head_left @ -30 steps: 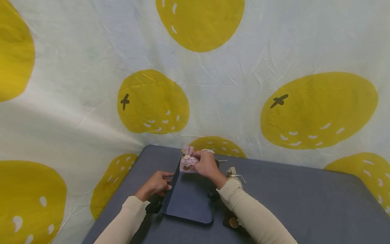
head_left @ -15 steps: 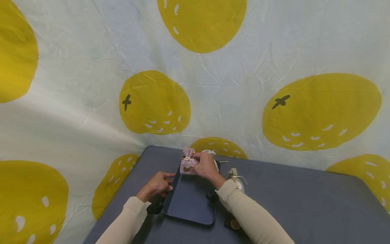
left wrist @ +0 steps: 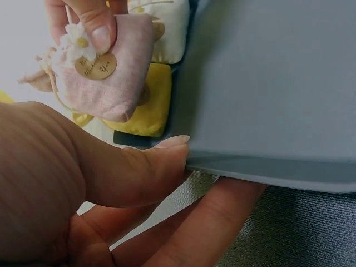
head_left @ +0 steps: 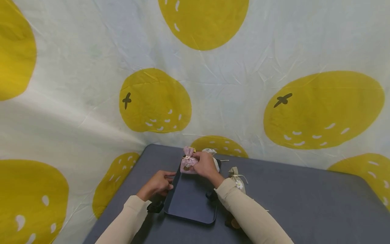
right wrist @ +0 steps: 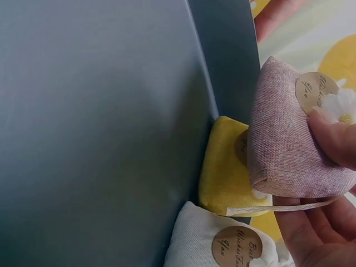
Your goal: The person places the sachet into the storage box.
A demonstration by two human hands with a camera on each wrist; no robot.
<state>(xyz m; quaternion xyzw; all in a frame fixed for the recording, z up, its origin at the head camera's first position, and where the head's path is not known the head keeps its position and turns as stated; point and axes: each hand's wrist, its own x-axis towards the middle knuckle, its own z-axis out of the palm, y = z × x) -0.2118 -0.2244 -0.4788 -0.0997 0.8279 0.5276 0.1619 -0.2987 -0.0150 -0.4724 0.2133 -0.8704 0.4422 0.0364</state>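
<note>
My right hand (head_left: 208,166) pinches a small pink drawstring pouch (right wrist: 283,133) with a round label and a white fabric flower. The pouch hangs over the far end of a dark, low-walled rectangular tray (head_left: 190,203). Beneath it, in the tray's far-left corner, lies a yellow pouch (right wrist: 219,178). A white pouch (right wrist: 192,236) sits beside the yellow one along the far wall. My left hand (head_left: 158,183) holds the tray's left wall; in the left wrist view the thumb lies at the rim and a finger outside it.
A beige pouch (head_left: 239,184) with a flower stands right of the tray, partly behind the right sleeve. Nearer, a dark item with a round tan label (head_left: 234,223) is mostly covered by that arm. A fruit-print cloth (head_left: 225,101) hangs behind the grey table (head_left: 298,196).
The pink pouch stays in my right hand above the far end of the tray, almost unmoved. My left hand keeps its place on the tray. The head view has shifted slightly.
</note>
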